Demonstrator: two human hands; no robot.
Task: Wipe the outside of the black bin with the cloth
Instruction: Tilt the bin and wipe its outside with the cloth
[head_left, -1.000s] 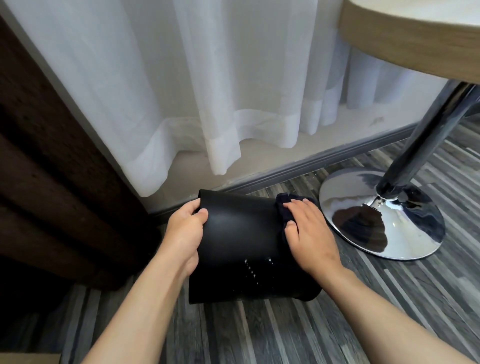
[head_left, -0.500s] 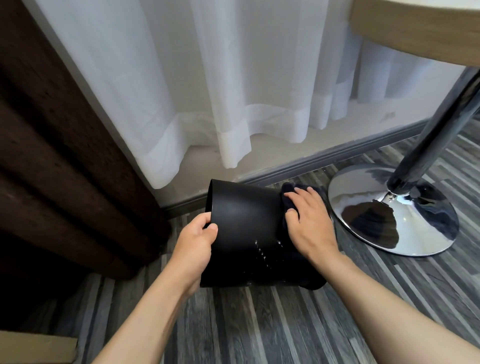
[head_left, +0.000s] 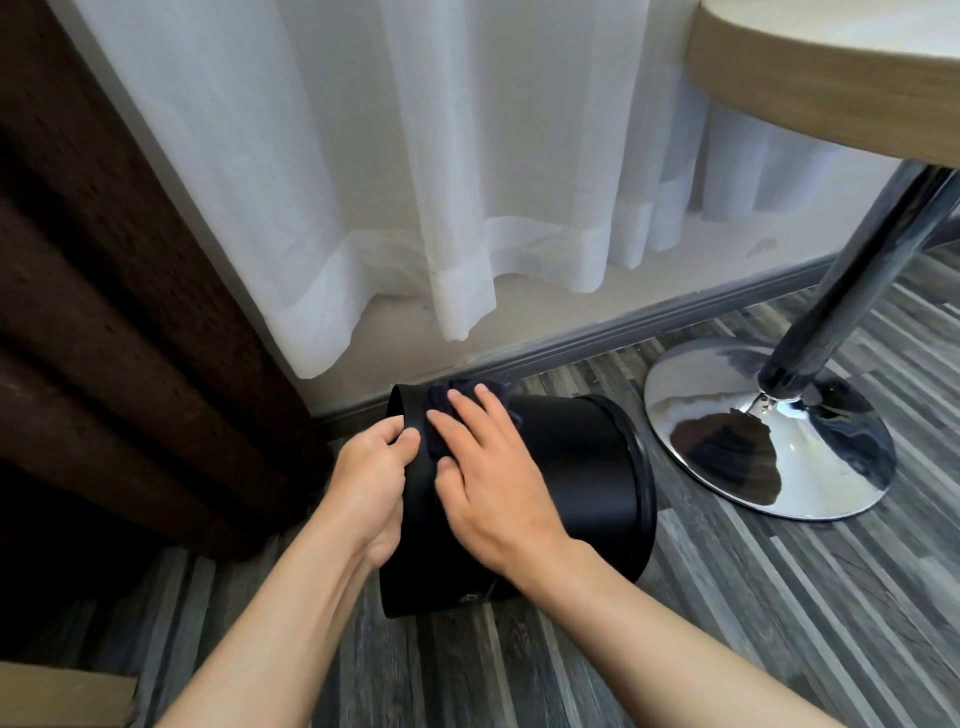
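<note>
Your round black plastic bin (head_left: 566, 467) lies on its side on the grey wood-plank floor (head_left: 727, 613), close to the grey skirting board (head_left: 649, 325), one circular end turned left and the other, ringed by a raised lip, turned right toward the table base. Your right hand (head_left: 493, 467) lies flat, fingers spread, on the bin's upper wall near the left end, pressing a crumpled dark cloth (head_left: 441, 415) against the plastic; the cloth shows only around and beyond your fingertips. Your left hand (head_left: 371, 475) is closed on the bin's left edge, thumb and fingers pinching the band there and steadying it.

Just right of the bin, apart from it, sits the polished chrome disc base (head_left: 769, 431) of a pedestal table, its chrome column (head_left: 857, 280) slanting up to a light wood round tabletop (head_left: 831, 78). Behind the bin a sheer white curtain (head_left: 415, 182) hangs to just above the skirting. Left of the bin a heavy dark brown drape (head_left: 119, 312) reaches the floor. A tan cardboard corner (head_left: 62, 696) shows at the near left.

Compared with half a second ago, your right hand and the cloth have crossed from the bin's right side to its left end, nearly meeting your left hand, and the lipped right end is now uncovered.
</note>
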